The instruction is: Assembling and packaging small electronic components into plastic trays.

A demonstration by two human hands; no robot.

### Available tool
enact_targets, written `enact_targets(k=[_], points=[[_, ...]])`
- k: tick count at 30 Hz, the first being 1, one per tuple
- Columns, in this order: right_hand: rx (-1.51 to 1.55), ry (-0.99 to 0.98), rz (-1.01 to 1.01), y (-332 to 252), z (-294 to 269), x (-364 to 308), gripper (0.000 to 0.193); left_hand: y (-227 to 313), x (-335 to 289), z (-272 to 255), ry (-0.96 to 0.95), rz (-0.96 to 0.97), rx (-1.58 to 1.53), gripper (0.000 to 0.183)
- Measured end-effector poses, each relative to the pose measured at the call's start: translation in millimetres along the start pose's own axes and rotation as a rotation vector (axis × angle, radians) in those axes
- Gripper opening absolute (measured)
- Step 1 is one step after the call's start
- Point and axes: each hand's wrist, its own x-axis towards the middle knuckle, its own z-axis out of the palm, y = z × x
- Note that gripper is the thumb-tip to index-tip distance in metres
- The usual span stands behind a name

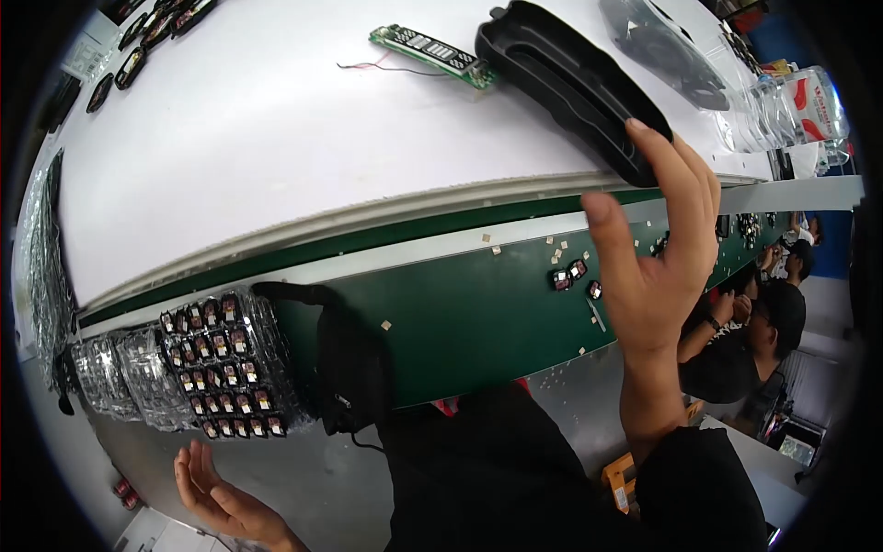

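My right hand [658, 248] reaches up to the white shelf, with thumb and fingers spread apart. Its index fingertip overlaps the near end of a long black plastic case [575, 87], which is hollow inside; whether it presses on the case I cannot tell. Against the case's far left end lies a narrow green circuit board [432, 55] with thin red and black wires trailing from it. Low on the left, my left hand [230, 501] is held up with loosely spread fingers and nothing in it. The nearest thing to it is a clear plastic tray [287, 368] holding rows of small black parts.
Below the shelf runs a green bench [451, 322] with scattered small tan squares, a few black parts [570, 274] and tweezers [598, 316]. A black bag [354, 368] sits beside the trays. Clear plastic bottles [800, 106] stand far right. Other people [740, 331] work along the bench.
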Motion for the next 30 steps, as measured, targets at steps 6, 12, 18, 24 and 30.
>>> enact_targets(k=[6,12,18,24,30], points=[[0.499,0.168,0.005,10.0,-12.3,-21.9,0.042,112.3,11.3,47.1,-0.255,0.401,-0.2,0.042],[0.474,-0.238,-0.116,3.7,-42.6,-63.6,0.06,132.3,4.8,110.6,-0.511,0.07,-0.733,0.068],[0.581,-0.39,-0.058,-25.0,-35.8,-96.8,0.048,142.1,-4.6,137.4,-0.705,-0.445,-1.029,0.122],[0.732,-0.32,0.023,-35.9,-40.3,-98.3,0.05,136.9,4.6,132.4,-0.722,-0.292,-1.131,0.12],[1.093,-0.108,0.659,-74.4,-50.0,-82.9,0.101,174.3,19.2,129.0,-0.526,-0.382,-0.948,0.134]])
